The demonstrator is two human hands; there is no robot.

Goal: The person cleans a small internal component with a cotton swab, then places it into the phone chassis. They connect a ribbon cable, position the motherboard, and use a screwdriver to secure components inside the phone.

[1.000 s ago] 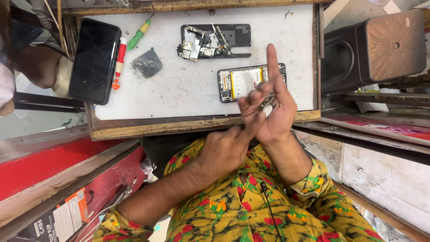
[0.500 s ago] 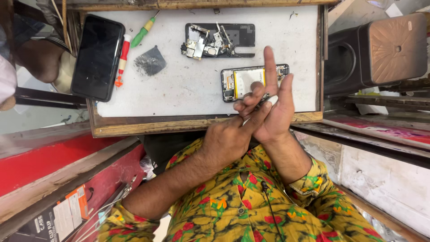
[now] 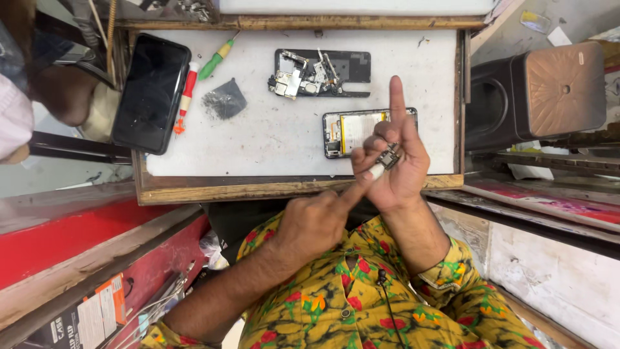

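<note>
My right hand (image 3: 395, 169) is raised over the near edge of the white work mat (image 3: 258, 145). Its index finger points straight up, and its other fingers pinch a small dark circuit board piece (image 3: 388, 157). My left hand (image 3: 313, 223) is curled below it, with its index finger stretched out so the tip touches that piece. Behind my right hand lies an opened phone with a yellow battery (image 3: 358, 129). Further back rests a black phone frame with loose metal parts (image 3: 321, 72).
On the mat's left edge lies a black phone (image 3: 152, 90), next to a red-handled screwdriver (image 3: 186, 97), a green-handled screwdriver (image 3: 216, 58) and a dark pad of tiny screws (image 3: 223, 100). Another person's arm (image 3: 61, 97) is at far left. A brown box-shaped stool (image 3: 549, 90) stands right.
My hands have separated a little. The left hand dropped back toward me and stretched out its index finger to the small piece. The right hand still holds the piece.
</note>
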